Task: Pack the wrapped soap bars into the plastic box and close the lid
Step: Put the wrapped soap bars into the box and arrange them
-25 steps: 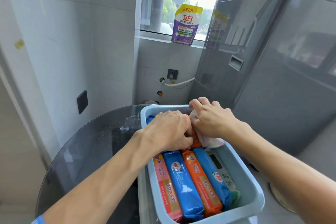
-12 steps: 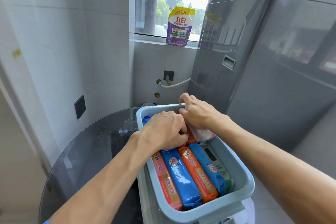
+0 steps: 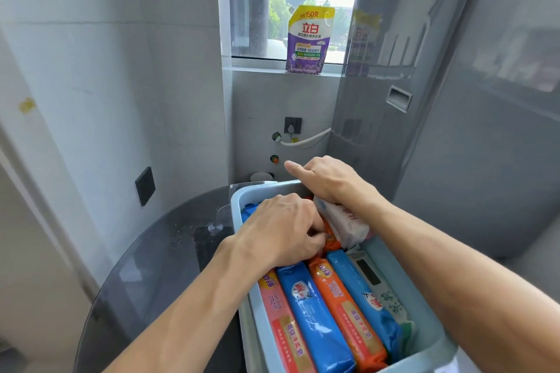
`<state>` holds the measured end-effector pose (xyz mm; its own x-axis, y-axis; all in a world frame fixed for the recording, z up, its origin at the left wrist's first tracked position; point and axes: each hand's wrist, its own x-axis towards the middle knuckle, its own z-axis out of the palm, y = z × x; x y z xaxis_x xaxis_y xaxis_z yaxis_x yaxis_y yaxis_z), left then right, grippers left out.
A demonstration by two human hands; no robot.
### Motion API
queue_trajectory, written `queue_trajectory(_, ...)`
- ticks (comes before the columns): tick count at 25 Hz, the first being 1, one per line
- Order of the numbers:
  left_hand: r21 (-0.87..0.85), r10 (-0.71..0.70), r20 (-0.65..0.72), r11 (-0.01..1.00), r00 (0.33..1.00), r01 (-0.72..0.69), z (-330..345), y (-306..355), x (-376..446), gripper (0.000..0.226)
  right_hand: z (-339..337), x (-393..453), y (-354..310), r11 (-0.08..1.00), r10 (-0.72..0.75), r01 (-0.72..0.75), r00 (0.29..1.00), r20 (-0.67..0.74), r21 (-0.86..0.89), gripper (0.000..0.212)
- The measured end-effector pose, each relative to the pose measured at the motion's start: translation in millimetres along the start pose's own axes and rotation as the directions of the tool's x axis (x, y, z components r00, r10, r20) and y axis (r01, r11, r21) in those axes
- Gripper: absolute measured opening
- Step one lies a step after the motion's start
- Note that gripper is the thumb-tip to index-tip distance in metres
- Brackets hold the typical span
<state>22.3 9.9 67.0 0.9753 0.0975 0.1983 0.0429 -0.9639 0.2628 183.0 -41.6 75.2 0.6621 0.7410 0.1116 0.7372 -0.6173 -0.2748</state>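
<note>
Grey and glossy, the washing machine (image 3: 439, 130) is filling the right side of your view, standing against the tiled wall under the window. Your dark glass round table (image 3: 157, 254) is spreading out at lower left, and the pale blue plastic box (image 3: 424, 351) is sitting at its right edge, its lid not on it. You are looking down into the box, where wrapped soap bars are lying side by side in the near half: a pink bar (image 3: 280, 321) at the left wall, then a blue bar (image 3: 315, 321), an orange bar (image 3: 348, 312), another blue bar (image 3: 372, 309) and a pale green-and-white bar (image 3: 394, 309) against the right wall. Your right hand (image 3: 330, 179) is gripping a white wrapped bar (image 3: 345, 221), tilted above the far half of the box, with the index finger pointing out over the far rim. Your left hand (image 3: 285, 233) is reaching into the far half with fingers curled down onto an orange wrapper (image 3: 330, 239); whether it is pinching it or only pressing, you cannot tell. A purple detergent pouch (image 3: 309, 39) is standing upright on the window sill, and a dark wall socket (image 3: 292, 125) is sitting below it.
</note>
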Motion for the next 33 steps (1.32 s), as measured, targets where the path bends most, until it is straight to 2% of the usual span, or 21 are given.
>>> queue_trajectory(5, -0.016, 0.010, 0.009, 1.000, 1.000, -0.010, 2, 0, -4, 0.029, 9, -1, 0, 0.992, -0.033, 0.013, 0.988, -0.152, -0.129, 0.070)
queue_trajectory(7, -0.022, 0.002, 0.007, 1.000, 1.000, -0.002, 1, 0, -5, 0.029, 9, -4, 2, 0.998, -0.025, 0.015, 0.987, -0.159, -0.067, 0.068)
queue_trajectory(11, 0.010, -0.040, -0.066, 0.999, 0.997, 0.041, 0, 3, -9, 0.027, 3, -1, 2, 0.996, -0.035, 0.039, 0.998, -0.050, 0.081, 0.061)
queue_trajectory(14, -0.019, -0.140, -0.188, 0.990, 0.972, 0.139, 2, -4, -11, 0.025, 3, 12, -2, 1.000, -0.005, 0.005, 1.000, -0.012, -0.001, 0.064)
queue_trajectory(17, 0.005, -0.167, -0.209, 0.985, 0.964, 0.172, 3, -8, -5, 0.025, 9, 23, -4, 0.992, -0.017, 0.009, 0.998, -0.059, -0.126, 0.069)
queue_trajectory(20, 0.068, -0.136, -0.211, 0.986, 0.968, 0.153, 6, -4, -7, 0.024, 12, 18, -3, 0.980, -0.061, 0.023, 0.981, -0.185, -0.199, 0.075)
queue_trajectory(23, 0.056, -0.142, -0.209, 0.986, 0.968, 0.156, 4, -3, -8, 0.024, 10, 6, -3, 0.984, -0.075, 0.028, 0.960, -0.270, -0.174, 0.071)
queue_trajectory(25, 0.066, -0.159, -0.200, 0.982, 0.967, 0.175, 2, -2, -8, 0.024, 4, -12, -4, 0.985, -0.115, 0.086, 0.973, -0.202, -0.148, 0.059)
queue_trajectory(27, 0.081, -0.166, -0.214, 0.979, 0.963, 0.187, 1, -1, -7, 0.023, 0, -36, 0, 0.969, -0.153, 0.148, 0.988, -0.011, -0.197, 0.049)
queue_trajectory(30, 0.077, -0.157, -0.236, 0.981, 0.959, 0.180, 2, -2, -8, 0.024, -5, -84, 22, 0.933, -0.205, 0.261, 0.952, 0.230, -0.250, 0.070)
queue_trajectory(31, 0.065, -0.154, -0.238, 0.983, 0.959, 0.174, 4, -3, -8, 0.025, -7, -102, 30, 0.933, -0.228, 0.289, 0.935, 0.271, -0.216, 0.073)
queue_trajectory(33, 0.048, -0.149, -0.240, 0.985, 0.959, 0.165, 5, -3, -7, 0.026, -12, -125, 36, 0.957, -0.184, 0.236, 0.943, 0.276, -0.168, 0.082)
